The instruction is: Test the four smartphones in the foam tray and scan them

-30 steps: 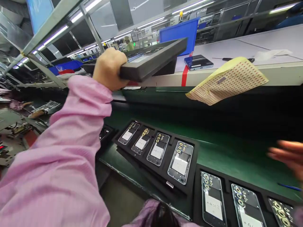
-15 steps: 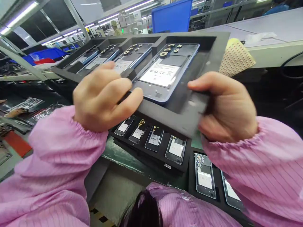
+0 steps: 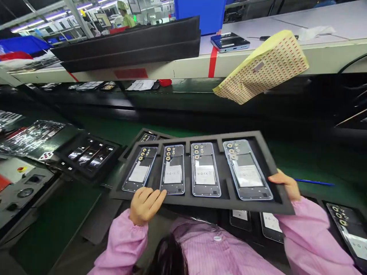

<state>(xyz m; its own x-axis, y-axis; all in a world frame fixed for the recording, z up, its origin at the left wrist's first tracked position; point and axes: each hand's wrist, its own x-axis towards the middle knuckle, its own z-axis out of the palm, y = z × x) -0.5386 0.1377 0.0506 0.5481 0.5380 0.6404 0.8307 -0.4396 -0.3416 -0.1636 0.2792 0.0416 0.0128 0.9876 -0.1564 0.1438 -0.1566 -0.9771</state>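
Note:
A black foam tray (image 3: 200, 203) holding several smartphones without back covers is gripped between my two hands. My left hand (image 3: 145, 203) is closed over its near edge, fingers curled beside a phone (image 3: 173, 172). At the right end, my right hand (image 3: 287, 183) grips the tray with the thumb on top, near another phone (image 3: 248, 172). Each phone shows camera rings and a white battery label. Partly covered by the held tray is another tray (image 3: 126, 152) with a phone in it. More phones (image 3: 272, 226) lie in a tray below, at the right.
Black trays (image 3: 126, 44) sit on the shelf (image 3: 183, 68). Beside them lies a phone (image 3: 230, 42), and a yellow dotted sheet (image 3: 258, 68) hangs over the shelf edge. A tray with dark parts (image 3: 88, 154) stands left. A blue pen (image 3: 314, 182) lies right. A person (image 3: 125, 15) is in the background.
The held tray has come down from up close near the shelf to a flatter pose over the bench. Both hands moved down with it, still gripping. The shelf behind is now visible.

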